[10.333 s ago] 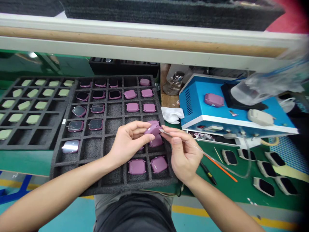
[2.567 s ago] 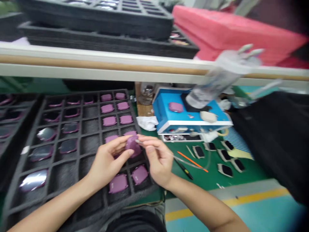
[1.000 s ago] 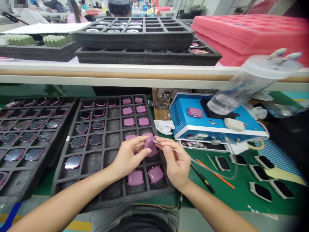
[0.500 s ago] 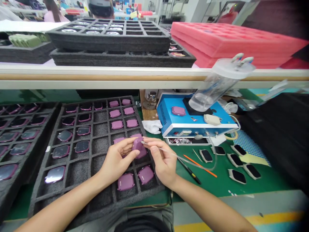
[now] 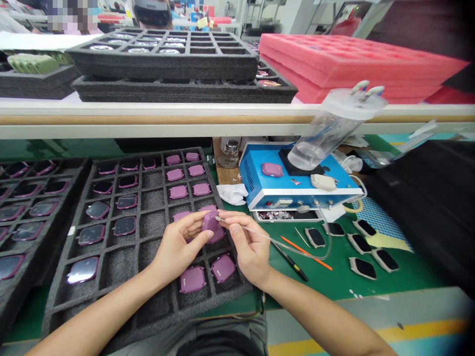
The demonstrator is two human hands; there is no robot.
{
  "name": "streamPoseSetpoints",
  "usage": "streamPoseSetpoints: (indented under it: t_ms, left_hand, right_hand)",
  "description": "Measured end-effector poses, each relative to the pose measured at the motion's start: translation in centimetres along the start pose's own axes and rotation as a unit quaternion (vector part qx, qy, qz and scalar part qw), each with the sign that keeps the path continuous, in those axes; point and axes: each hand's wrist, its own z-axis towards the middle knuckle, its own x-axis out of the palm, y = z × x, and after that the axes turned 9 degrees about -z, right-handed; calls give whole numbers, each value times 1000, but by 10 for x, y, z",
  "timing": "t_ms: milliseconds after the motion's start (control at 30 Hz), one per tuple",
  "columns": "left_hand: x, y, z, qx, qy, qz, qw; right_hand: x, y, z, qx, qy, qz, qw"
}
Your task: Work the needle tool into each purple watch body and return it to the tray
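Observation:
Above the right part of a black foam tray (image 5: 146, 252), my left hand (image 5: 183, 242) pinches a purple watch case (image 5: 209, 223) between thumb and fingers. My right hand (image 5: 249, 244) grips a thin needle-tipped tube (image 5: 256, 231), its metal tip at the right edge of that case; whether it touches I cannot tell. The clear tube loops right toward a blue machine (image 5: 289, 192). Purple cases (image 5: 193, 279) fill pockets on the tray's right side, and dark-screened watches (image 5: 125, 226) lie in its left pockets.
On the blue machine are a purple case (image 5: 272, 169) and a clear canister (image 5: 315, 133). An orange stick (image 5: 306, 252), a black pen (image 5: 291, 262) and several pale-framed watches (image 5: 362, 267) lie on the green mat. A shelf edge (image 5: 148, 129) crosses above, bearing black and red foam trays.
The whole view has shifted slightly, so things appear a little further left. Both hands keep the same hold on the case and the tube.

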Motion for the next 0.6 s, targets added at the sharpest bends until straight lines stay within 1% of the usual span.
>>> streamPoseSetpoints:
  t_ms: [367, 467, 600]
  left_hand:
    - [-1, -1, 0, -8, -13, -2, 1000]
    - [-1, -1, -1, -4, -8, -3, 1000]
    - [0, 5, 1, 1, 4, -1, 1000]
  right_hand:
    - [0, 2, 0, 4, 4, -5, 1000]
    - [0, 2, 1, 2, 3, -9, 1000]
    - [0, 0, 1, -3, 1, -21, 1000]
